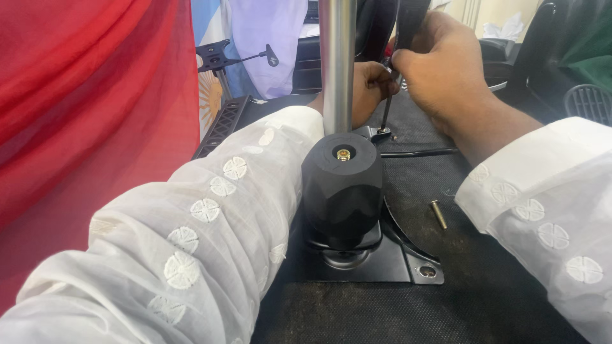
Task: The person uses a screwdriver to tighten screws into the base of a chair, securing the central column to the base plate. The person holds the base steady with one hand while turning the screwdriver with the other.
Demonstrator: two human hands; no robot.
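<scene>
Polished metal pole (337, 64), matt black knob (342, 188), coarse black mat (484, 286)

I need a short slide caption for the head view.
Both hands drive a hex key into a bracket behind a black knob; loose bolt nearby.

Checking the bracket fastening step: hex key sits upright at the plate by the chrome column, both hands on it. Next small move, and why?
Probably keep turning the hex key to seat that fastener. Its tip stands at the small metal bracket beside the chrome column, with the left hand and right hand both gripping it. A loose bolt lies on the black mat, likely for later.
</scene>
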